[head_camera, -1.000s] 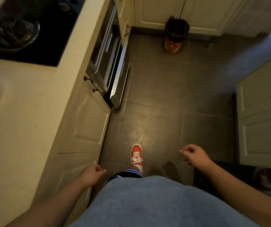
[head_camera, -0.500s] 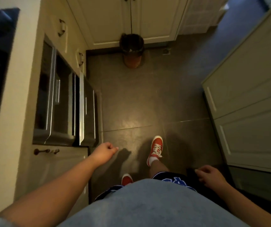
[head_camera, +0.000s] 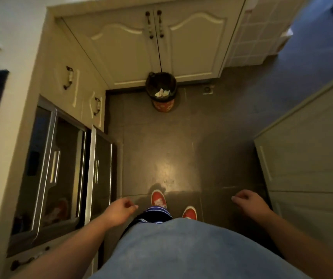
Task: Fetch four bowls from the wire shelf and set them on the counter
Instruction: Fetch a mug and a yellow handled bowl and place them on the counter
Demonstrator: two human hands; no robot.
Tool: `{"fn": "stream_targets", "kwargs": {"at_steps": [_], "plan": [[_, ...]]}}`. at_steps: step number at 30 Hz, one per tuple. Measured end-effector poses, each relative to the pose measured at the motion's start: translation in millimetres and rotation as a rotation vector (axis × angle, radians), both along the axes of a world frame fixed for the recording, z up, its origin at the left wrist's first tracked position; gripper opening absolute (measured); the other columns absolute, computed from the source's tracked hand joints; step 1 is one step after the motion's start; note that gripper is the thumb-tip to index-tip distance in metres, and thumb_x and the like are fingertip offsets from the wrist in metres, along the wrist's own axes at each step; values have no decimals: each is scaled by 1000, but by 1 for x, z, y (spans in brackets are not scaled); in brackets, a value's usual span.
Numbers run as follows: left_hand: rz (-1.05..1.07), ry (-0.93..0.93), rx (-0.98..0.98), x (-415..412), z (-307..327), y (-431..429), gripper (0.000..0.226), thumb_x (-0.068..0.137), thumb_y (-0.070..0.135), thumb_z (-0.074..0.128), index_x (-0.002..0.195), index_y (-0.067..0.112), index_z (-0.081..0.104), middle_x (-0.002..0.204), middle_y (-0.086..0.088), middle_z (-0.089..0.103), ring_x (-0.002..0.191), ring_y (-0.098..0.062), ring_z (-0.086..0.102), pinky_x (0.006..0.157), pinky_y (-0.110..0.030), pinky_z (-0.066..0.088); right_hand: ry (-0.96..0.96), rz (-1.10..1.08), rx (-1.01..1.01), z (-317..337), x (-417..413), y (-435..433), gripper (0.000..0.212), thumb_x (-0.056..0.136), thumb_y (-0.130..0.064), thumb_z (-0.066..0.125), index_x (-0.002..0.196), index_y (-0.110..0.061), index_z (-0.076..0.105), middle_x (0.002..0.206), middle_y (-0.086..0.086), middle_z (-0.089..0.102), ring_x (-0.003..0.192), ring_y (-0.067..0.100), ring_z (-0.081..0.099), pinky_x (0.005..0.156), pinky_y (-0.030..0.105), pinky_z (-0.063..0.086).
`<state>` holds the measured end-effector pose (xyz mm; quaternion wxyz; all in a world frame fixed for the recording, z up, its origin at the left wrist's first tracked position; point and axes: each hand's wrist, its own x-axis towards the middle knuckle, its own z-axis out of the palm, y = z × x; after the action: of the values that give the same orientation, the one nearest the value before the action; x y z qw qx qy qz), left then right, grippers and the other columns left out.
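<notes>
A: Which step was in hand here?

B: I judged it was the walk toward the shelf. The left hand point(head_camera: 119, 211) hung loosely curled, fingers half closed, and it held nothing. The right hand point(head_camera: 249, 203) was the same, relaxed and without any bowl. Between them the red shoes point(head_camera: 158, 199) stood on the dark floor point(head_camera: 173, 150).

A: And the bowls, where were they?

B: Not in view. No bowl and no wire shelf appeared, so I could not tell where they stood. The next move probably called for turning to find the shelf and reaching with both hands free.

A: What else was hard to see?

B: The desk point(head_camera: 10, 55) on the left was blurred and cut off. Farther away stood a waste bin point(head_camera: 161, 91) before the cabinet doors point(head_camera: 157, 43).
</notes>
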<state>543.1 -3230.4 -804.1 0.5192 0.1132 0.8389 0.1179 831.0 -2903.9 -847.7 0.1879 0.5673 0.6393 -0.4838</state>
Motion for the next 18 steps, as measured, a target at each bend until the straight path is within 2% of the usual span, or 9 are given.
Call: {"fn": "stream_targets", "kwargs": {"at_steps": [3, 6, 9, 12, 16, 18], "plan": [[9, -6, -52, -35, -6, 15, 27, 92, 36, 60, 112, 18, 62, 106, -2, 67, 96, -16, 64, 87, -35, 52, 58, 44, 41, -1, -62, 43, 13, 81, -35, 72, 84, -23, 67, 75, 4, 70, 68, 20, 66, 61, 29, 49], [33, 9, -38, -79, -17, 40, 14, 92, 35, 60, 99, 24, 62, 95, 1, 67, 87, -13, 64, 81, -34, 55, 93, 58, 57, -1, -120, 79, 10, 83, -29, 72, 82, -21, 66, 76, 4, 68, 72, 20, 65, 65, 30, 50], [-26, 27, -28, -133, -23, 80, 7, 92, 34, 60, 93, 27, 60, 96, 3, 67, 87, -11, 63, 81, -33, 53, 83, 35, 77, 7, -156, 115, 10, 84, -28, 72, 81, -19, 66, 75, 6, 68, 72, 22, 65, 65, 31, 50], [-87, 18, -29, -181, -22, 128, 8, 92, 35, 61, 93, 28, 57, 96, 5, 65, 88, -9, 62, 80, -29, 51, 52, -27, 50, 22, -167, 142, 9, 86, -30, 69, 87, -21, 66, 80, 6, 70, 74, 21, 67, 59, 29, 49], [-231, 4, -27, -233, -16, 219, 6, 92, 37, 60, 88, 33, 58, 91, 6, 65, 86, -7, 63, 77, -27, 50, 6, -138, 68, 29, -159, 171, 8, 86, -29, 69, 88, -22, 65, 82, 5, 70, 77, 22, 68, 58, 30, 49], [-309, 4, -14, -249, -14, 274, 9, 93, 36, 58, 93, 28, 61, 92, 4, 66, 86, -9, 63, 76, -28, 50, -18, -218, 75, 28, -150, 185, 9, 87, -27, 69, 87, -18, 67, 81, 6, 70, 74, 22, 68, 57, 29, 50]]}}
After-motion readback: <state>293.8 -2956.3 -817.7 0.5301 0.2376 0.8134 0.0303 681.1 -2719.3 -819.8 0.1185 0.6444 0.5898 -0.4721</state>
